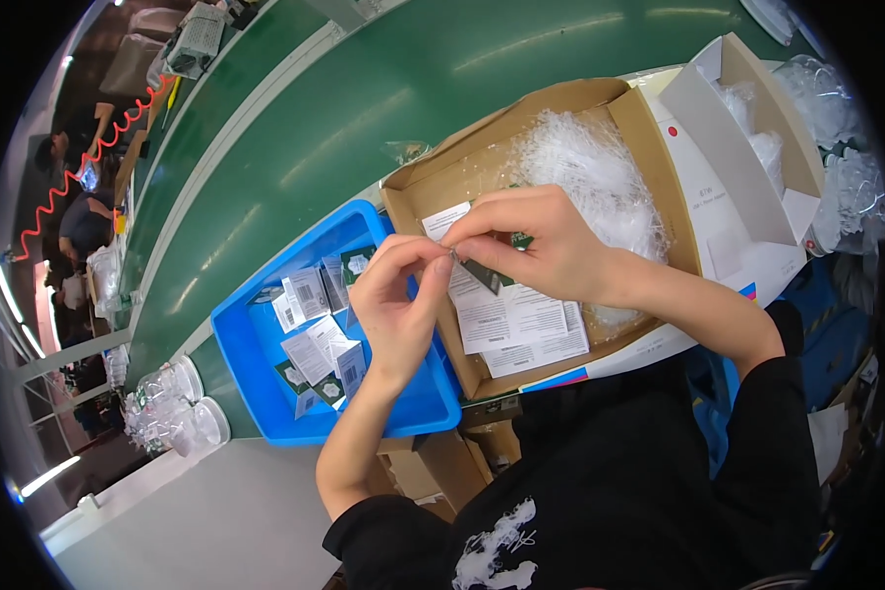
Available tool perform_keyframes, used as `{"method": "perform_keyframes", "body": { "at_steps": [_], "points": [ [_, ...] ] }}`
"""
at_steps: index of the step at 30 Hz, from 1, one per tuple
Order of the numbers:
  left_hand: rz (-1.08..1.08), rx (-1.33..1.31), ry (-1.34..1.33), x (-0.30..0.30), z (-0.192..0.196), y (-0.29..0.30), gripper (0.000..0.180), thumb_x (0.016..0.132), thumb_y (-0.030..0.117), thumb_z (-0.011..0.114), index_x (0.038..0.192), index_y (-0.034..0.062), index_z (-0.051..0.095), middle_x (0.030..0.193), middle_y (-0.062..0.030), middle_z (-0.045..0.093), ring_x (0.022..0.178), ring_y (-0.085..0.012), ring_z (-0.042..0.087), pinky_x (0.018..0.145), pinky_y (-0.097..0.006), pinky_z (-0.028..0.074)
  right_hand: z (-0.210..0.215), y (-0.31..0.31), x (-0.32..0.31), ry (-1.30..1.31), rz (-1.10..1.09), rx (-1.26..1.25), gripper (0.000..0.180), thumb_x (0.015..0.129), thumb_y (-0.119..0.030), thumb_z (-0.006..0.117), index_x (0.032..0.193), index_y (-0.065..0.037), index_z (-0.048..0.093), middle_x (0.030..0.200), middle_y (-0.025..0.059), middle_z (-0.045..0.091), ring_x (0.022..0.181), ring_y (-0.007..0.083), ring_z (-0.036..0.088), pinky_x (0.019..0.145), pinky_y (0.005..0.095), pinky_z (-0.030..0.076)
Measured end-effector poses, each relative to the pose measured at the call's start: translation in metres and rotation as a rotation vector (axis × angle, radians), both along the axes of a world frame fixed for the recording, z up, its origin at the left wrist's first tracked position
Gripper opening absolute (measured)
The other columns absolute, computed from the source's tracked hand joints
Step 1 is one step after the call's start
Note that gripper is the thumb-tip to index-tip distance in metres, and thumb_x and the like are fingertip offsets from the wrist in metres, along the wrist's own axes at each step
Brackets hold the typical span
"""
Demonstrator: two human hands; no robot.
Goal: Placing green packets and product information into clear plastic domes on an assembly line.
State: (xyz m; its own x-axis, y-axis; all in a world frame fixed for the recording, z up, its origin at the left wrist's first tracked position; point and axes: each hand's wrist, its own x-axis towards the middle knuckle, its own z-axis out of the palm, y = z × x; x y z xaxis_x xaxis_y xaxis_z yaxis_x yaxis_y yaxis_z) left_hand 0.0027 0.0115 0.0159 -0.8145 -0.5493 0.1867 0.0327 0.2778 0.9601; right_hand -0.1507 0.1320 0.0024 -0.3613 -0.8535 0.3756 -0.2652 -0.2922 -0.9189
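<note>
Over the cardboard box (649, 157) I see the left hand (395, 295) and right hand (546, 241), each grip pinched closed at a dark green card's (483, 277) upper corner, seemingly delicate fingertip work whose next move calls for steady pinching.

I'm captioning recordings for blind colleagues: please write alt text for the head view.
A person's left hand and right hand meet fingertip to fingertip over a cardboard box, a dark green card just below; what their grip holds is too small to tell. The box holds white sheets and pale strands; a blue bin at left holds cards.
</note>
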Motion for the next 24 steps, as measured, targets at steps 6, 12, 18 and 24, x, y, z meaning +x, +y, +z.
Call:
{"method": "perform_keyframes", "body": {
  "at_steps": [6,12,18,24],
  "points": [
    [0.019,0.043,-0.030,-0.001,-0.007,0.000,0.009,0.083,-0.006,0.066,0.091,-0.0041,0.064,0.091,-0.0076,0.062,0.080,-0.0114,0.059,0.069,-0.022,0.048,-0.005,-0.001,-0.003,0.031,0.011,-0.030,0.011,0.083,-0.004,0.068,0.095,-0.004,0.071,0.081,0.0075,0.068,0.069,0.0169,0.063,0.059,0.0266,0.048],
    [0.019,-0.101,0.023,-0.004,-0.006,-0.005,0.010,0.080,-0.006,0.068,0.088,-0.0029,0.064,0.086,-0.0074,0.062,0.073,-0.0115,0.055,0.064,-0.022,0.043,0.005,-0.002,-0.002,0.004,-0.011,0.050,0.010,0.082,-0.005,0.070,0.092,-0.003,0.069,0.078,0.0062,0.067,0.064,0.0142,0.061,0.056,0.0252,0.047],
    [0.014,-0.196,-0.029,-0.005,-0.006,-0.001,0.009,0.079,0.001,0.070,0.087,0.0010,0.065,0.080,-0.0073,0.062,0.070,-0.0165,0.058,0.064,-0.027,0.046,0.003,0.000,0.000,0.044,-0.029,0.057,0.007,0.079,-0.003,0.070,0.086,-0.002,0.067,0.073,0.0069,0.065,0.060,0.0130,0.059,0.054,0.0249,0.046],
    [-0.095,-0.157,-0.045,0.003,0.000,0.004,0.005,0.085,0.001,0.065,0.089,-0.0004,0.062,0.084,-0.0082,0.060,0.076,-0.0175,0.058,0.065,-0.027,0.044,0.009,0.004,0.007,0.057,-0.033,0.071,0.007,0.076,0.001,0.068,0.082,-0.002,0.064,0.073,0.0073,0.064,0.058,0.0130,0.059,0.053,0.0251,0.046]
  ]
}}
